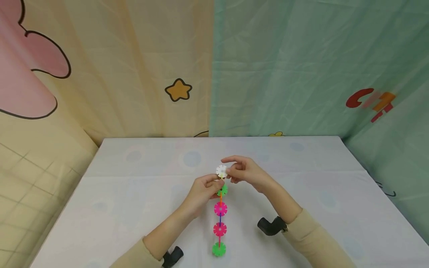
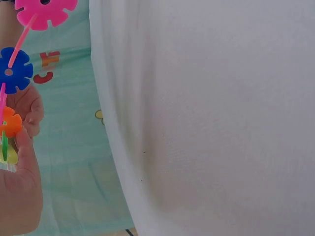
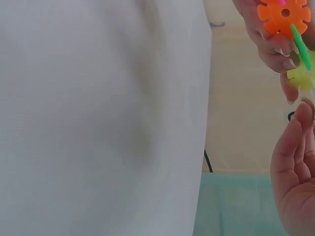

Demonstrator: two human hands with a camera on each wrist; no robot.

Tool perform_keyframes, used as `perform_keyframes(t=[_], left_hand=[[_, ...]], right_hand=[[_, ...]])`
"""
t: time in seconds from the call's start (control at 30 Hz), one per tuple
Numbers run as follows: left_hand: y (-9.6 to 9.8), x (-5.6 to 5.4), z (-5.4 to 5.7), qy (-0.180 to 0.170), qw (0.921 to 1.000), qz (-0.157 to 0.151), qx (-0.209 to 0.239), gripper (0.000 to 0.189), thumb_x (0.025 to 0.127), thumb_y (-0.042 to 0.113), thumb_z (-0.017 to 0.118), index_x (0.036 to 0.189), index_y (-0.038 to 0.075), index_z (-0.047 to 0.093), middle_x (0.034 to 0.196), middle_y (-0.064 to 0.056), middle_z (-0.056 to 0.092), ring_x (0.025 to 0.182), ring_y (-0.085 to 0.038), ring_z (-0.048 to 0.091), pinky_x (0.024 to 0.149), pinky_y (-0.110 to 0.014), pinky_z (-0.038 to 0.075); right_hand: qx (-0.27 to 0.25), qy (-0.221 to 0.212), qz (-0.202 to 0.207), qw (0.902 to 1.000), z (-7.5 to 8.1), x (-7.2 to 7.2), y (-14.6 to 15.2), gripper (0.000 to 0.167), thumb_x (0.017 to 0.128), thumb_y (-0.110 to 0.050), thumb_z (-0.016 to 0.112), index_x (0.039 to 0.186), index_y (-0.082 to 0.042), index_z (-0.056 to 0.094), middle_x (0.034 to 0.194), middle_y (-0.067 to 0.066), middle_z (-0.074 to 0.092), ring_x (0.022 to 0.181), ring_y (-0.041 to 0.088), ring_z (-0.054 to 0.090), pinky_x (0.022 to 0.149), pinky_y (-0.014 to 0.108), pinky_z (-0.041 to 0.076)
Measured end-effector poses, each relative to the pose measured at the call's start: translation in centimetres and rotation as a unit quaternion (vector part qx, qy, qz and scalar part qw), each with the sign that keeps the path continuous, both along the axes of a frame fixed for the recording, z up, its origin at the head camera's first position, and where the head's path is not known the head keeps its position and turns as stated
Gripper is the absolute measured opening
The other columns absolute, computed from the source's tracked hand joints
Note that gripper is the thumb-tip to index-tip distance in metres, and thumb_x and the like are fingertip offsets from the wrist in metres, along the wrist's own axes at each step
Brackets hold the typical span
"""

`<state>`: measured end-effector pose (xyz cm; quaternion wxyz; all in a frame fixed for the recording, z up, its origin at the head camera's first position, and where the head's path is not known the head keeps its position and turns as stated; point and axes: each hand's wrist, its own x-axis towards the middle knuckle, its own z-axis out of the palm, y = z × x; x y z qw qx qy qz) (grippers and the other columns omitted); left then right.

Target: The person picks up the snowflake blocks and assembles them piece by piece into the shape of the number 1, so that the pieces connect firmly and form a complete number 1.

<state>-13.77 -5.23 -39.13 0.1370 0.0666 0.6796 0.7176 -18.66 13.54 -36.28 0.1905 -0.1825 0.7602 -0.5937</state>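
Observation:
A chain of notched plastic snowflake discs hangs upright over the table, with a green disc [image 1: 219, 249] lowest. Above it are a pink disc [image 1: 219, 229] and another pink disc [image 1: 220, 209], joined by discs seen edge-on. My left hand [image 1: 202, 190] pinches the chain near its upper end, partly covering a green disc [image 1: 224, 190]. At the very top is a white disc [image 1: 221, 170], pinched at its right side by the thumb and fingers of my right hand [image 1: 246, 172]. In the right wrist view, a yellow disc [image 3: 295, 77] lies between both hands' fingertips, below an orange disc [image 3: 275, 20].
The table [image 1: 134, 208] is covered with a pale cloth. A yellow and green curtain [image 1: 268, 74] hangs behind it. Black camera mounts stick out at the left wrist [image 1: 173, 257] and the right wrist [image 1: 270, 226].

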Motion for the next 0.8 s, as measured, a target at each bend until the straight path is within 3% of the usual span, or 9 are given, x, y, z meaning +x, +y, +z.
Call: perform_keyframes(t=[0.17,0.33,0.57,0.8], left_hand=[[0.0,-0.2,0.0,-0.002,0.9998,0.019,-0.011,0.036,0.092,0.017,0.059,0.118,-0.009,0.056,0.096,-0.014,0.068,0.080,-0.013,0.061,0.078,-0.034,0.053],[0.0,-0.4,0.0,0.002,0.9993,0.034,-0.016,0.037,0.092,0.019,0.059,0.118,-0.008,0.056,0.097,-0.014,0.067,0.083,-0.015,0.061,0.078,-0.035,0.053],[-0.1,-0.7,0.0,-0.001,0.9988,0.049,-0.004,0.038,0.093,0.019,0.059,0.117,-0.010,0.055,0.093,-0.012,0.067,0.082,-0.013,0.061,0.078,-0.033,0.053],[0.0,-0.8,0.2,-0.002,0.9979,0.065,0.002,0.034,0.092,0.017,0.060,0.115,-0.008,0.057,0.092,-0.011,0.067,0.081,-0.013,0.059,0.077,-0.033,0.053]], right_hand=[[0.008,-0.020,-0.007,0.9997,-0.9,0.4,0.7,0.037,0.090,-0.013,0.061,0.122,0.003,0.052,0.082,0.010,0.064,0.080,0.035,0.060,0.074,0.036,0.053],[-0.016,-0.080,-0.011,0.9966,-2.2,1.3,1.0,0.041,0.090,-0.014,0.061,0.121,0.009,0.048,0.094,0.019,0.063,0.082,0.027,0.063,0.076,0.035,0.053],[-0.074,-0.165,0.015,0.9833,-4.0,3.3,0.8,0.037,0.090,-0.012,0.059,0.119,0.010,0.048,0.091,0.006,0.064,0.079,0.017,0.062,0.073,0.030,0.053],[-0.102,-0.194,0.040,0.9748,-5.0,5.3,0.8,0.027,0.086,-0.009,0.066,0.109,0.001,0.056,0.083,0.001,0.063,0.076,0.014,0.062,0.072,0.030,0.054]])
